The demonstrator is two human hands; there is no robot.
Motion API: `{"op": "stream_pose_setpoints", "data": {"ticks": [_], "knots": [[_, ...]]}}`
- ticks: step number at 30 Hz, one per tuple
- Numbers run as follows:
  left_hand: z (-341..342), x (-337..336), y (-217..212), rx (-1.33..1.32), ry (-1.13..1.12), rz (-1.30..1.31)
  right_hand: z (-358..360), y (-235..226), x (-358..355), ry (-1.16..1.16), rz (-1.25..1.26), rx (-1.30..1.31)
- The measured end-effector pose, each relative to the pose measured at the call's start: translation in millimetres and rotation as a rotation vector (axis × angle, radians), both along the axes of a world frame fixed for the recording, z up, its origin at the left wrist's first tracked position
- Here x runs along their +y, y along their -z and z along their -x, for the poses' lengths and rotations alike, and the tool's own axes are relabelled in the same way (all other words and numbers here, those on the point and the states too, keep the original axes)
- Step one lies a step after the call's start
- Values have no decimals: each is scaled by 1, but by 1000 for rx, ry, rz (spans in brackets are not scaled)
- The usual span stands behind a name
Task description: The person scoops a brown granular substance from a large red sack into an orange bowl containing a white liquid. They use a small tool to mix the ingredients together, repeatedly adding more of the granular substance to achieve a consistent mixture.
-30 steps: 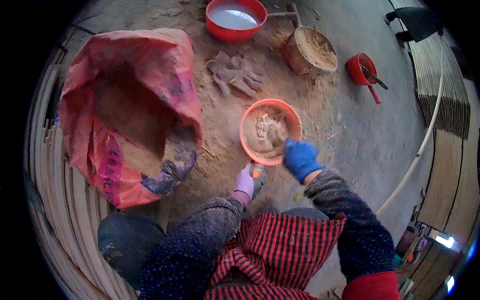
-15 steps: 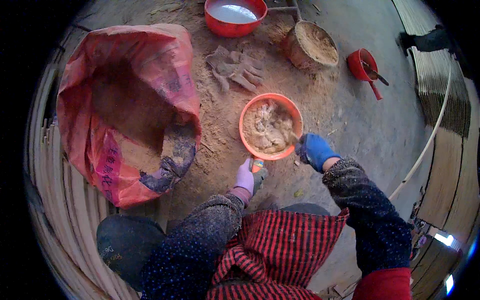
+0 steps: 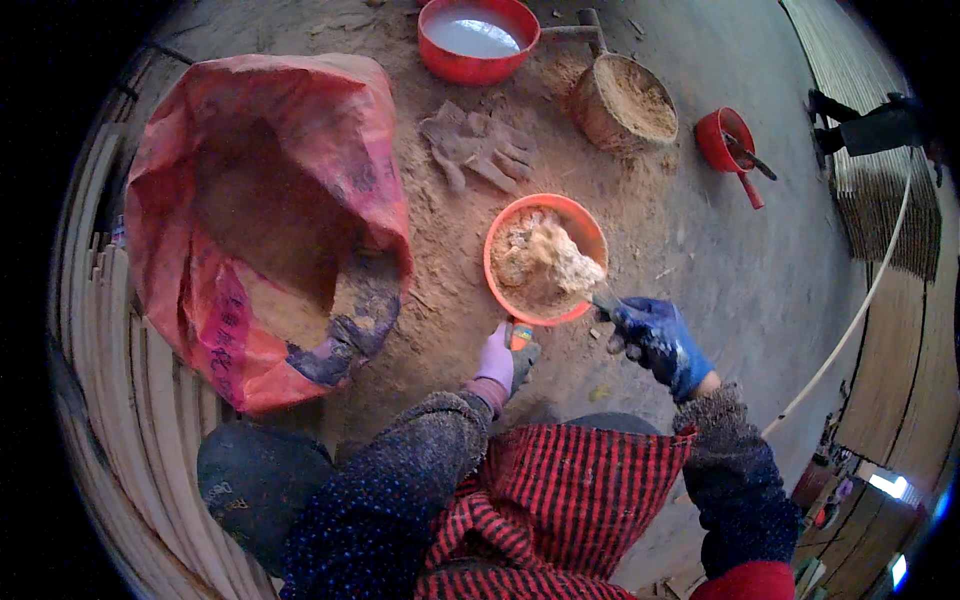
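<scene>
An orange plastic dipper (image 3: 489,262) stands in front of me with light brown powder and pale wet paste in it. My left hand (image 3: 503,362), in a purple and grey glove, is closed round the dipper's short handle. In its blue glove, my right hand (image 3: 660,338) is closed on a small stirring tool at the dipper's right rim. A thick lump of paste (image 3: 572,265) clings to the tool and hides its working end, so I cannot tell its exact kind.
A big red sack (image 3: 160,200) with brown powder stands open at the left. Work gloves (image 3: 480,148) lie beyond the dipper, near a red basin (image 3: 432,55) of cloudy liquid and a powder-filled pot (image 3: 605,125). Another red dipper (image 3: 712,140) sits right; a person (image 3: 880,128) is behind it.
My right hand has turned and drawn slightly right and down, bringing up a lump of paste on the tool. My left hand keeps its hold. A person at the far right has come further into view.
</scene>
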State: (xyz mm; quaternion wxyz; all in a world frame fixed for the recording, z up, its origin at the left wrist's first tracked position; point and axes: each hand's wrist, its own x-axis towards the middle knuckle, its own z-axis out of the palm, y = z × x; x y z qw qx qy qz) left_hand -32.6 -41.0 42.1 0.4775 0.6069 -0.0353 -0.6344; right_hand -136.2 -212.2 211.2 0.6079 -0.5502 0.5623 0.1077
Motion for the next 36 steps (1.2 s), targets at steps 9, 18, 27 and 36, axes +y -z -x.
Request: {"op": "stream_pose_setpoints", "data": {"ticks": [9, 18, 27, 36], "knots": [[23, -5, 13, -128, -85, 127, -9, 89, -19, -855, 832, 395], [19, 5, 26, -235, -29, 76, -34, -1, -22, -358, 344, 247], [26, -13, 12, -66, -8, 48, -82, 75, -36, -1283, 871, -165], [34, 3, 69, -105, -169, 87, -60, 52, 39, -1113, 564, 383]]}}
